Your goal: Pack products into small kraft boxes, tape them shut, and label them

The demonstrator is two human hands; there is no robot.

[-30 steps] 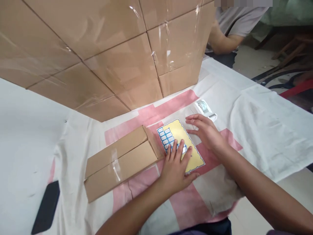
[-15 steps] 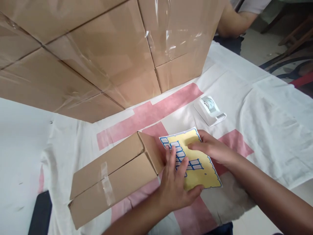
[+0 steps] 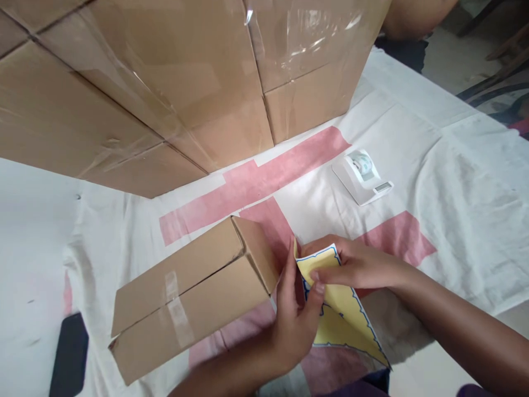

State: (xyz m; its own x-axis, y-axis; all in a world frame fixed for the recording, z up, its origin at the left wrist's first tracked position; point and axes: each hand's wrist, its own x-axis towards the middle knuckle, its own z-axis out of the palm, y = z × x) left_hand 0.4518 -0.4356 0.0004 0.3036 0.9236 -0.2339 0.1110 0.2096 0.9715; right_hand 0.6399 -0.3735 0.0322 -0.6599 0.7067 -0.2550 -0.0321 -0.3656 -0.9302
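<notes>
A yellow sticker sheet (image 3: 343,320) with a blue scalloped border is lifted off the cloth and tilted on edge. My left hand (image 3: 295,317) grips its left side, thumb pressed on the face. My right hand (image 3: 357,264) pinches the sheet's top corner and bends it over. Just left of both hands lies a small taped cardboard box (image 3: 190,298) on its side, close to my left fingers.
A tall stack of plastic-wrapped cardboard cartons (image 3: 173,82) fills the back. A white tape dispenser (image 3: 363,176) sits to the right on the white and pink cloth (image 3: 454,209). A black phone (image 3: 70,353) lies at lower left. Another person's arm (image 3: 413,16) shows at top right.
The sheet lay flat under both open hands; now both hands have taken hold of it and raised it off the cloth, tilted. The view has shifted downward.
</notes>
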